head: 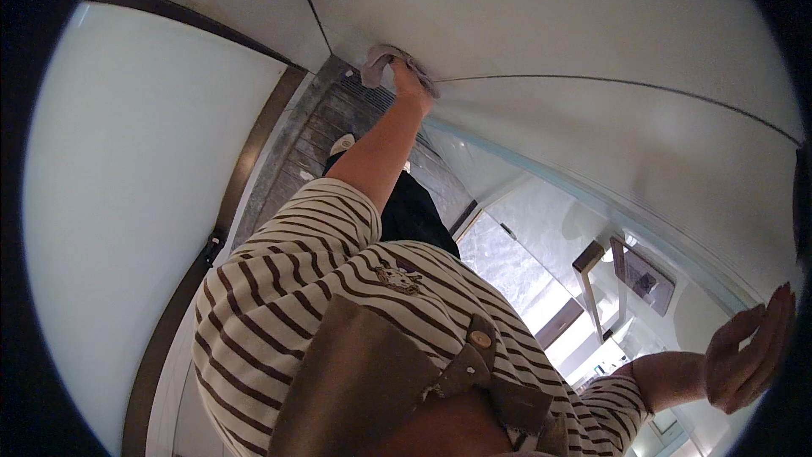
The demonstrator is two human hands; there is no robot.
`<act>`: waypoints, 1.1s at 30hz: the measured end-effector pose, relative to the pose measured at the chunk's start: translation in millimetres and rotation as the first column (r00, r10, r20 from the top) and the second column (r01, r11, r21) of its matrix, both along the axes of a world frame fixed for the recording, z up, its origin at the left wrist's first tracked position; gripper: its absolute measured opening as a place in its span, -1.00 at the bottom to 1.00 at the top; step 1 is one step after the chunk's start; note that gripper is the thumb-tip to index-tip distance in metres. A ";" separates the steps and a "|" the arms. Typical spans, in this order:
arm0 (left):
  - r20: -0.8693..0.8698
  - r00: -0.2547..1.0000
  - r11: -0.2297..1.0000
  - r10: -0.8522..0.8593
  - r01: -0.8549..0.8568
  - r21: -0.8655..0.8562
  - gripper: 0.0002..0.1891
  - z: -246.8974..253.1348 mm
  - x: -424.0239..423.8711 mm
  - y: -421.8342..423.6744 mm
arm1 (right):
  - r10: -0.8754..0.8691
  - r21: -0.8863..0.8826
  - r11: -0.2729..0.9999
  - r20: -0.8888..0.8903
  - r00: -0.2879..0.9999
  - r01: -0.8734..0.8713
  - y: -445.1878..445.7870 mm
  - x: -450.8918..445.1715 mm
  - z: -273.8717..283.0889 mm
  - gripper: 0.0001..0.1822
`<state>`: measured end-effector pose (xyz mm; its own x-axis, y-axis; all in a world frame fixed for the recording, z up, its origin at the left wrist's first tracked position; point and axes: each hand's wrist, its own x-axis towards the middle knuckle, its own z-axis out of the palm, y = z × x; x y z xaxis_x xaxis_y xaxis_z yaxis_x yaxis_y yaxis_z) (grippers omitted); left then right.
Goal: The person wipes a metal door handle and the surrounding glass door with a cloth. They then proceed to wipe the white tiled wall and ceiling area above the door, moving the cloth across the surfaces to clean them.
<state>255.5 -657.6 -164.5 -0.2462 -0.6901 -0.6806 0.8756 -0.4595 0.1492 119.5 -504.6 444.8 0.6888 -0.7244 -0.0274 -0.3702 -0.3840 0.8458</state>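
Observation:
My left hand (pixel 409 80) is shut on a greyish-pink cloth (pixel 379 66), which it presses against the pale wall panel (pixel 539 25) low down near the corner. Part of the cloth hangs loose to the left of my fingers. At the far right my right hand (pixel 748 355) is raised, its fingers bent and apart, with nothing visible in it. It is nearest the edge of a clear glass panel (pixel 571 187); whether it touches the glass I cannot tell.
A frosted panel (pixel 146 139) in a brown frame (pixel 254 146) stands at the left. Below lies a grey plank-patterned floor (pixel 323 120) with a drain grate (pixel 374 94) along the wall. My shoe (pixel 342 143) shows there. Through the glass, a door handle (pixel 590 292) is visible.

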 end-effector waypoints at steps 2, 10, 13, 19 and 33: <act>-0.086 0.996 1.000 0.003 -0.005 -0.013 -0.41 3.5 9.7 -8.9 | -0.021 -0.015 1.000 -0.012 1.000 0.021 1.9 0.4 -2.7 -0.83; -0.085 0.996 0.996 -0.003 -0.004 -0.087 -0.30 -79.2 42.0 -52.7 | -0.049 -0.053 0.998 -0.058 0.997 0.046 6.0 1.7 -1.3 -0.83; -0.036 0.999 0.999 -0.032 0.033 0.027 -0.27 -79.6 57.2 -68.7 | -0.066 -0.066 0.996 -0.055 0.996 0.062 7.3 1.5 -2.8 -0.83; 0.033 0.998 0.997 0.057 -0.055 -0.058 -0.26 -53.4 90.5 -111.5 | -0.092 -0.088 0.993 -0.079 0.993 0.085 6.6 5.4 -3.3 -0.82; 0.317 0.851 0.824 0.419 -0.210 -0.526 -0.45 88.2 63.9 -105.3 | -0.099 -0.094 0.990 0.059 0.993 0.104 0.3 24.1 -16.3 -0.87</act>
<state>319.4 -763.0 -76.3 0.2631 -0.9311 -0.2527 0.7699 0.0448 0.6365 143.6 -504.3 428.5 0.6099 -0.7882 0.0816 -0.4493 -0.2592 0.8549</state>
